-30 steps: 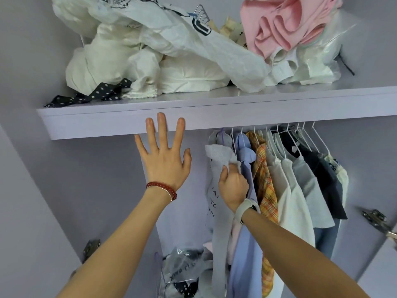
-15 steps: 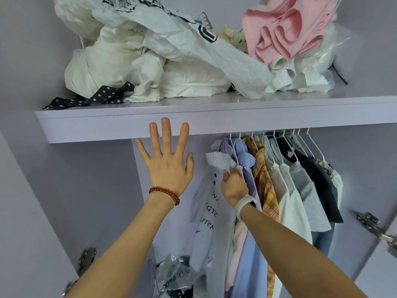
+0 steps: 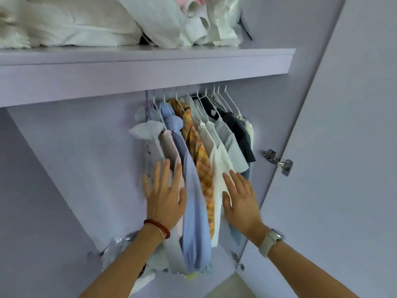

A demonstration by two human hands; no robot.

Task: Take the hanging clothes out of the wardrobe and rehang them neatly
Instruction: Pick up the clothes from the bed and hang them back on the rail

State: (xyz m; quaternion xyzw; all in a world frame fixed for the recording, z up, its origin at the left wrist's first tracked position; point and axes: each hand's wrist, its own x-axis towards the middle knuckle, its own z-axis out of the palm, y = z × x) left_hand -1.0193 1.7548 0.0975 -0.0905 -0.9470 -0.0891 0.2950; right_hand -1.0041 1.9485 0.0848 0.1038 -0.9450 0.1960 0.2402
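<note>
Several garments hang on white hangers (image 3: 223, 102) under the lilac shelf (image 3: 150, 72): a pale printed top (image 3: 150, 136), a pink one, a blue shirt (image 3: 193, 201), an orange plaid shirt (image 3: 197, 151), white tops (image 3: 214, 147), a grey one and a dark one (image 3: 238, 130). My left hand (image 3: 165, 194), fingers straight, lies flat against the left side of the bunch on the pale and pink garments. My right hand (image 3: 240, 196), also flat with spread fingers, lies against the right side on the white tops. The rail is hidden behind the shelf front.
White bundles and bags (image 3: 107, 20) are piled on the shelf above. The wardrobe door (image 3: 343, 147) stands open at the right with a metal hinge (image 3: 279, 162). Crumpled plastic and clothes (image 3: 120, 250) lie low in the wardrobe, left of my left forearm.
My left hand dropped from the shelf edge to the left side of the clothes. My right hand let go of the pale top and moved to the right side. The view shifted right.
</note>
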